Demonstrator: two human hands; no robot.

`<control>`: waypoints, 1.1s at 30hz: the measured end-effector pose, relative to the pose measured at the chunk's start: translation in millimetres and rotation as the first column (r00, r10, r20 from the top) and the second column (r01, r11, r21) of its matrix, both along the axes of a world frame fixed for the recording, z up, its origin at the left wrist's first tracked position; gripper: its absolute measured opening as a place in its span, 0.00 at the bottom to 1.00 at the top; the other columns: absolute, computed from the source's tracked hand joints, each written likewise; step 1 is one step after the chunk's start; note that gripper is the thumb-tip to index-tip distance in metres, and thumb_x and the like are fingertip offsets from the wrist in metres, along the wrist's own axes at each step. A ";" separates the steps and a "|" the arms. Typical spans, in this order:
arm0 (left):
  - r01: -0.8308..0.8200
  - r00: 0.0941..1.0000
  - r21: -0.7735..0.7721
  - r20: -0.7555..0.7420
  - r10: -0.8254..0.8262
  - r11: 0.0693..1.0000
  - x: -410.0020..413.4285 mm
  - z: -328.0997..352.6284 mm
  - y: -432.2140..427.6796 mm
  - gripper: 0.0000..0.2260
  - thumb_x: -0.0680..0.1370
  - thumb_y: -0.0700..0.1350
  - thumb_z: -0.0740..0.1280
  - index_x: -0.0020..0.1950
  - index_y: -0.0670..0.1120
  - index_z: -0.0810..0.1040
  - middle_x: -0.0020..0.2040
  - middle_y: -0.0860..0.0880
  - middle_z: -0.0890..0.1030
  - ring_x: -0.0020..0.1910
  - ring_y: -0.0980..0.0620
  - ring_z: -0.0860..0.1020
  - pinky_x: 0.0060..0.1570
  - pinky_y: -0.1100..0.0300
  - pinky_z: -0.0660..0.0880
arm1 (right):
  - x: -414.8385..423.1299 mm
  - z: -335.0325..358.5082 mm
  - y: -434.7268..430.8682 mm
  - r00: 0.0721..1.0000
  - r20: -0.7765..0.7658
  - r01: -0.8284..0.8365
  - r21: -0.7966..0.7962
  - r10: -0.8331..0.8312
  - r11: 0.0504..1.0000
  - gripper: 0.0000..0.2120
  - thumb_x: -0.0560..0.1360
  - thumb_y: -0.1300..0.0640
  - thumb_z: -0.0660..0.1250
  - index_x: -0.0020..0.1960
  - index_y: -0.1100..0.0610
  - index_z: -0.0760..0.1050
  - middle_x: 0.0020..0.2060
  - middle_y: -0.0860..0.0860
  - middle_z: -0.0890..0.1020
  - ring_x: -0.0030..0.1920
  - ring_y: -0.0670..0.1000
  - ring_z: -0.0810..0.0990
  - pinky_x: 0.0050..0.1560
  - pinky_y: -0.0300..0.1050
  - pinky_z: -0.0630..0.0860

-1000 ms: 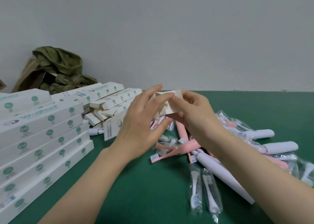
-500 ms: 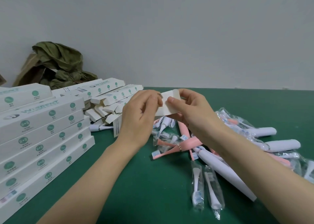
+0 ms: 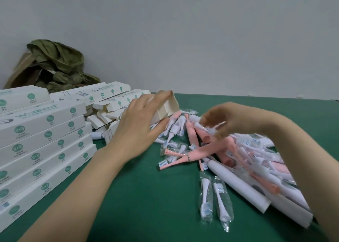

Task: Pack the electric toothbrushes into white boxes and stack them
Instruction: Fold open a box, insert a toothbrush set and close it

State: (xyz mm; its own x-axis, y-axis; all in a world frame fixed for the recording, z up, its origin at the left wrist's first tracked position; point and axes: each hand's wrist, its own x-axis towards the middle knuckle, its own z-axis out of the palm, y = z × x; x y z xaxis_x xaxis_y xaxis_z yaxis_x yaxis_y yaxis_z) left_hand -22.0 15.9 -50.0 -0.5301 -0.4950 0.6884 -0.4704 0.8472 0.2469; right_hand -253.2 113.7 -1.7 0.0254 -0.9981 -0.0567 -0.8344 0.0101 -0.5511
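Observation:
My left hand grips an open white box by its end, holding it tilted over the green table. My right hand, blurred, reaches down into the heap of pink and white toothbrush handles and bagged brush heads; its fingers are curled at a small white piece, and whether they hold it is unclear. A long white handle lies at the pile's near side.
A tall stack of closed white boxes stands at the left. Loose boxes with open flaps lie behind it. A crumpled green bag sits by the wall. Two bagged brush heads lie near me.
Both hands held the white box together before. Now my right hand has let go and dropped to the toothbrush pile, while my left hand has carried the box leftward.

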 end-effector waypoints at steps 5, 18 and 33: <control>-0.053 0.997 -0.031 0.046 0.055 0.998 -1.6 -3.7 5.0 0.17 0.78 0.55 0.58 0.66 0.57 0.71 0.62 0.49 0.69 0.60 0.47 0.66 0.57 0.52 0.63 | -0.4 -17.8 -6.2 0.886 -0.460 0.151 0.183 -0.052 0.971 0.13 0.66 0.53 0.76 0.47 0.43 0.77 0.40 0.38 0.77 0.40 0.42 0.75 0.39 0.37 0.70; -0.073 0.983 0.043 -0.167 0.079 0.996 -9.1 -7.2 3.3 0.23 0.76 0.63 0.47 0.54 0.51 0.74 0.47 0.51 0.74 0.49 0.50 0.69 0.51 0.52 0.64 | -15.2 -25.5 -10.2 0.984 -0.159 -0.044 0.226 0.082 0.973 0.19 0.66 0.51 0.77 0.55 0.45 0.77 0.51 0.44 0.81 0.51 0.47 0.79 0.54 0.41 0.74; -0.128 0.984 -0.003 -0.128 0.127 0.992 -14.9 -11.6 8.5 0.23 0.72 0.60 0.50 0.57 0.50 0.75 0.47 0.54 0.69 0.48 0.56 0.64 0.49 0.59 0.57 | 33.8 -53.2 -24.9 0.934 -0.253 -0.241 0.082 0.254 0.967 0.10 0.69 0.56 0.74 0.48 0.46 0.76 0.44 0.41 0.79 0.45 0.46 0.79 0.45 0.39 0.75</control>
